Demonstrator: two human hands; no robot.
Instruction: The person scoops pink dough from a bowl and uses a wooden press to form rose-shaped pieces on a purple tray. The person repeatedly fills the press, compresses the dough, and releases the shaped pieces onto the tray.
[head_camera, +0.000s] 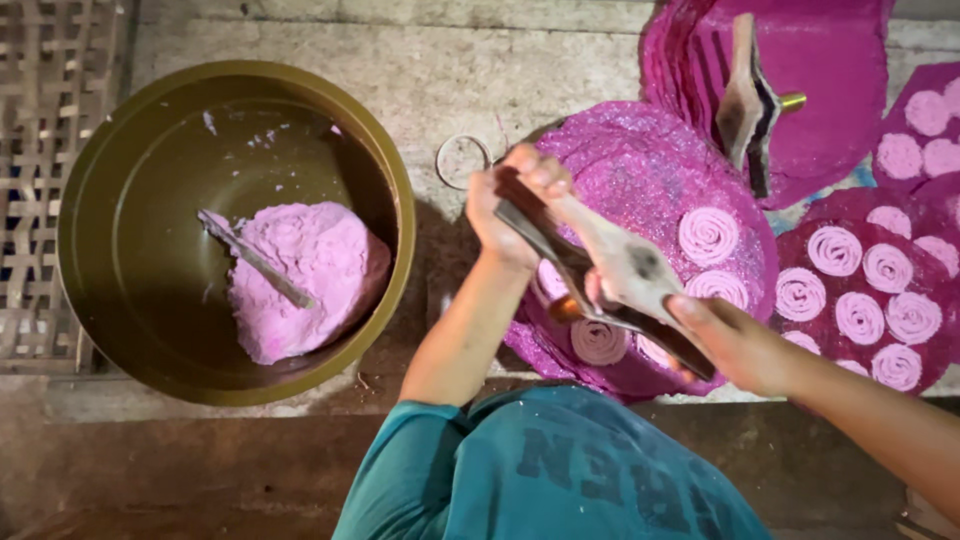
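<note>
While I watch from afar, both hands grip one wooden press (610, 275): the left hand (515, 205) holds its far end, the right hand (735, 345) its near end. Under the press lies a round woven magenta mat (640, 165) with about five pink coils. Left of the mat stands one olive metal basin (100, 240) holding a soft pink dough lump (320, 265).

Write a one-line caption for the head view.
Both hands squeeze a wooden press over a magenta tray, beside a bowl of pink dough.
</note>
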